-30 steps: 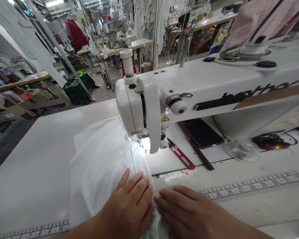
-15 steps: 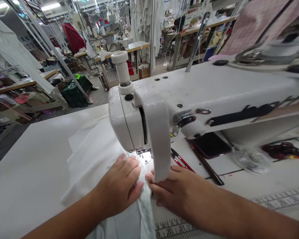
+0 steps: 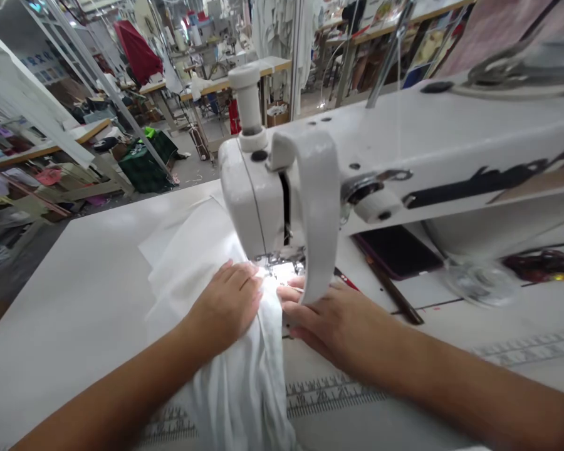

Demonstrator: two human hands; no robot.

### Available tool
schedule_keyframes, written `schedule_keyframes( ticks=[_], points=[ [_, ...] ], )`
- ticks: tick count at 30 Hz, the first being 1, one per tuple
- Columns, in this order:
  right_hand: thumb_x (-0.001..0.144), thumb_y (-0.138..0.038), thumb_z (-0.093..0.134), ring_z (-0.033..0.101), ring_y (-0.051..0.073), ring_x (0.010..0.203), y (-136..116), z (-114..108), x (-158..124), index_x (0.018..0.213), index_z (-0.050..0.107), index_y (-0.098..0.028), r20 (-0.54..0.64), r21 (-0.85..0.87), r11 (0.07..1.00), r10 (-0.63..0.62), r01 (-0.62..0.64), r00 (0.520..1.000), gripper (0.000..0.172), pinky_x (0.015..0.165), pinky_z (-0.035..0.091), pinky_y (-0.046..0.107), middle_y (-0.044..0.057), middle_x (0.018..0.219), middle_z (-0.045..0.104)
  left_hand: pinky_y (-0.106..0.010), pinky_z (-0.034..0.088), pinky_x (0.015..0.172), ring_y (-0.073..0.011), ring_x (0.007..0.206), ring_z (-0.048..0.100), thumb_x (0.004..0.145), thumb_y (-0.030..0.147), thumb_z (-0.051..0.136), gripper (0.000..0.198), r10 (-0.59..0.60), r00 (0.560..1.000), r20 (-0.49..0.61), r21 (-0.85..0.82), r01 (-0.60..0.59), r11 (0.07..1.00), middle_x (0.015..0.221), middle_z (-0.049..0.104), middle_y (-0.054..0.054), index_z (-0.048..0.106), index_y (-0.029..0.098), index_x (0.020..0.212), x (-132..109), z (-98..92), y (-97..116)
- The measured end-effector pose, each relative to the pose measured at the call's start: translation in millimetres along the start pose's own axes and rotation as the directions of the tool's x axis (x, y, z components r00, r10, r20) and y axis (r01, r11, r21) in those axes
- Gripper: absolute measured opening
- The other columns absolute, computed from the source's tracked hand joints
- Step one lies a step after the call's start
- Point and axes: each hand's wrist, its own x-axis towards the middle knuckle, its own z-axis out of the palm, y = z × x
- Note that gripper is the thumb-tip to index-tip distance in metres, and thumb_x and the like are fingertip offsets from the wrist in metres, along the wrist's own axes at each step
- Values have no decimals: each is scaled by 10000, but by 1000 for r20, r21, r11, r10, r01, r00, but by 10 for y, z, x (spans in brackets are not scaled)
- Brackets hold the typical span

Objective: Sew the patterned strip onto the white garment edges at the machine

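1. Right hand (image 3: 350, 322): fingers partly hidden from me by the curved white guard (image 3: 318, 213).
2. Red tool (image 3: 347, 280): partly hidden behind hand and guard.
3. White cloth (image 3: 244, 382): cut off below.
4. Machine lettering (image 3: 512, 176): blurred.

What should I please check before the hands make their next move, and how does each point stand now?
1. Left hand resting on the white fabric: ok.
2. Both hands well away from the lit area under the sewing machine: not ok; the left and the right hand are close to it.
3. Fabric smooth on the near side: not ok; it lies in folds.
4. Needle position: cannot tell; glare and blur hide it.
5. Phone clear of the fabric: ok; it lies apart, to the right.
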Motion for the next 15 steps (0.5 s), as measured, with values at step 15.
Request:
schedule_keyframes(
  ticks=[15],
  points=[
    [907,-393,544,590,202,758,-978,274,-181,834,598,-206,259,953,-21,577,-303,775,208,716,458,349,31,805,634,-571,392,1080,-289,1306,449,925,142,466,395,-377,926,14,-264,367,892,1307,562,-157,431,136,1318,-851,-224,1024]
  ],
)
